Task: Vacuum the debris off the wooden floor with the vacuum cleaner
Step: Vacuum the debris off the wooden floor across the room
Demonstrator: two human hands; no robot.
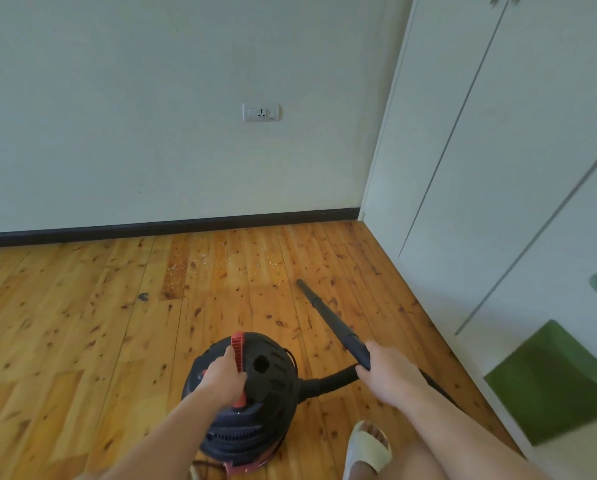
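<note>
Vacuum [273, 379]: our left hand [222, 375] grips its handle [237, 344], partly hiding it; our right hand [389, 372] clamps the tube [328, 318]. Debris [221, 261], faint specks, lies beyond both on the floor [65, 323] by the wall [151, 133].

You're facing a plain pale wall [134, 116] with 1 white socket [261, 112] on it and a dark skirting board [169, 228] along the bottom. Knotty wooden floor [65, 323] under you, tall white cupboard doors [498, 150] on your right, something green [549, 386] beside them.
</note>
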